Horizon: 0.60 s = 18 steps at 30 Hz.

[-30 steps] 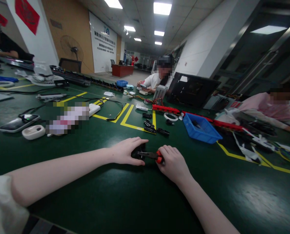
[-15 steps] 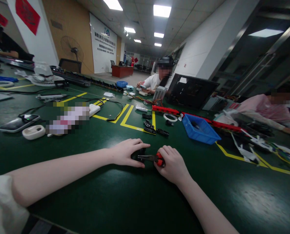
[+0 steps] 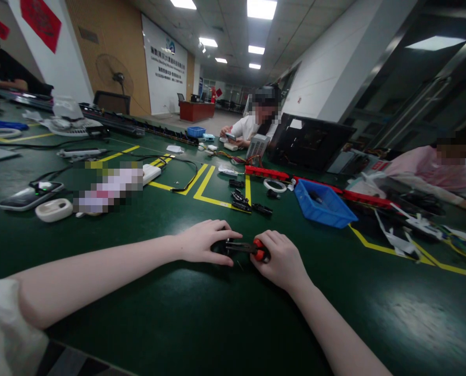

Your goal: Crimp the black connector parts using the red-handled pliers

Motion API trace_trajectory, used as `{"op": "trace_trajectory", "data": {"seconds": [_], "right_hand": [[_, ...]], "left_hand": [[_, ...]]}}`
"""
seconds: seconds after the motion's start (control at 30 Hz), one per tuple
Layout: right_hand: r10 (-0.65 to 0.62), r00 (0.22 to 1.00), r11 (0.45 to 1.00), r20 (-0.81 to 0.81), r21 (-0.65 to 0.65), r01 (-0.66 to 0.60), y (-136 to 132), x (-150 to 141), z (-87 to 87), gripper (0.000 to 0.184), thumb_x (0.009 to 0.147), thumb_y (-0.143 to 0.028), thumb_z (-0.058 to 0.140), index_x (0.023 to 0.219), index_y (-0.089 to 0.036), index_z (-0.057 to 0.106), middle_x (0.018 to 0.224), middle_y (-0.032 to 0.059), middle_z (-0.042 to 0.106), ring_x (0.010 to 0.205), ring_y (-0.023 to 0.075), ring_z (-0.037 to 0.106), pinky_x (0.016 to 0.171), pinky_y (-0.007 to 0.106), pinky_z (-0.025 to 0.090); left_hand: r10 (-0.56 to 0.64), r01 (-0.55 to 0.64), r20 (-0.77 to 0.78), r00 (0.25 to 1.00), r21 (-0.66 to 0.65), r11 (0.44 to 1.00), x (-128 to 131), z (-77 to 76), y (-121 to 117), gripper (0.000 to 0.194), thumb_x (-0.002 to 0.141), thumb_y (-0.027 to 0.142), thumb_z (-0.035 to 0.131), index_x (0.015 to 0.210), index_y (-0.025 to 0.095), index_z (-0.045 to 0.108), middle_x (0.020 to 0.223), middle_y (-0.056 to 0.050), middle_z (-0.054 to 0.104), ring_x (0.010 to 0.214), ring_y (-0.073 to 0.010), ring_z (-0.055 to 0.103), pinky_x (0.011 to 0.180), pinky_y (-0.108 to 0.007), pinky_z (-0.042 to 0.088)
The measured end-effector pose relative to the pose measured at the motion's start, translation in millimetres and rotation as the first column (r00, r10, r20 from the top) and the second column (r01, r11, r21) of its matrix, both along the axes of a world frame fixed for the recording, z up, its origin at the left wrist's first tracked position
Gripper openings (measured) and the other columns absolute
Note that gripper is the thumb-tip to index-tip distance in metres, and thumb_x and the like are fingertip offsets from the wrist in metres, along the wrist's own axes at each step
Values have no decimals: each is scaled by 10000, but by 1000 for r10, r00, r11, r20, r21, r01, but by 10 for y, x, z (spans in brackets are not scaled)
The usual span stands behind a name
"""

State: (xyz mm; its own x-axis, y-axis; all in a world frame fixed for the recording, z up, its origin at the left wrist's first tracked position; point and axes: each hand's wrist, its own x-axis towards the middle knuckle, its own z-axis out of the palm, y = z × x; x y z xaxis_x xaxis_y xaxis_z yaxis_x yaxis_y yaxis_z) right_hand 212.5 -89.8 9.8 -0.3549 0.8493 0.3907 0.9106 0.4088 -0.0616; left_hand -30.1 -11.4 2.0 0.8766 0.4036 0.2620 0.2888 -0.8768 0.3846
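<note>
In the head view, my left hand curves its thumb and fingers around a small black part just above the green table. Much of that part is hidden, so its kind is unclear. My right hand is closed on the red handles of a pair of pliers. Their long dark jaws point left and reach the black part between my left thumb and fingers. A thin, short sliver shows just below the jaws.
Several small black pieces lie beyond my hands near yellow tape. A blue bin stands at the right. At the left are a phone-like device and a white oval case. A co-worker sits across the table.
The pliers' jaws have shifted slightly up and right, and my right hand has moved a little right. A thin sliver now shows below the jaws.
</note>
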Motion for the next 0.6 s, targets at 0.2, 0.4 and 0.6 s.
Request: {"op": "trace_trajectory", "data": {"seconds": [0.2, 0.4, 0.6], "right_hand": [[-104, 994, 994, -24, 9, 104, 47, 103, -10, 158, 799, -290, 610, 926, -195, 598, 915, 71, 652, 853, 229, 588, 744, 347, 433], [-161, 983, 987, -86, -16, 161, 89, 197, -60, 180, 813, -331, 612, 941, -205, 608, 923, 63, 654, 842, 225, 596, 723, 345, 443], [-130, 990, 991, -59, -13, 130, 90, 150, -73, 168, 798, -319, 616, 926, -210, 608, 914, 62, 659, 839, 231, 604, 721, 354, 445]], "left_hand": [[-5, 5, -13, 1000, 10, 1000, -5, -13, -8, 663, 833, 584, 644, 1383, 247, 493, 1301, -124, 528, 1126, -298, 558, 942, -417, 465], [-100, 98, 40, 994, 52, 994, -20, 10, -10, 465, 869, 429, 661, 1286, 235, 592, 1443, -137, 436, 1295, -322, 455, 1073, -475, 383], [-169, 165, 46, 985, 77, 983, 44, 10, -200, 338, 919, 358, 602, 1237, 243, 616, 1359, -99, 540, 1291, -265, 474, 1161, -477, 265]]}}
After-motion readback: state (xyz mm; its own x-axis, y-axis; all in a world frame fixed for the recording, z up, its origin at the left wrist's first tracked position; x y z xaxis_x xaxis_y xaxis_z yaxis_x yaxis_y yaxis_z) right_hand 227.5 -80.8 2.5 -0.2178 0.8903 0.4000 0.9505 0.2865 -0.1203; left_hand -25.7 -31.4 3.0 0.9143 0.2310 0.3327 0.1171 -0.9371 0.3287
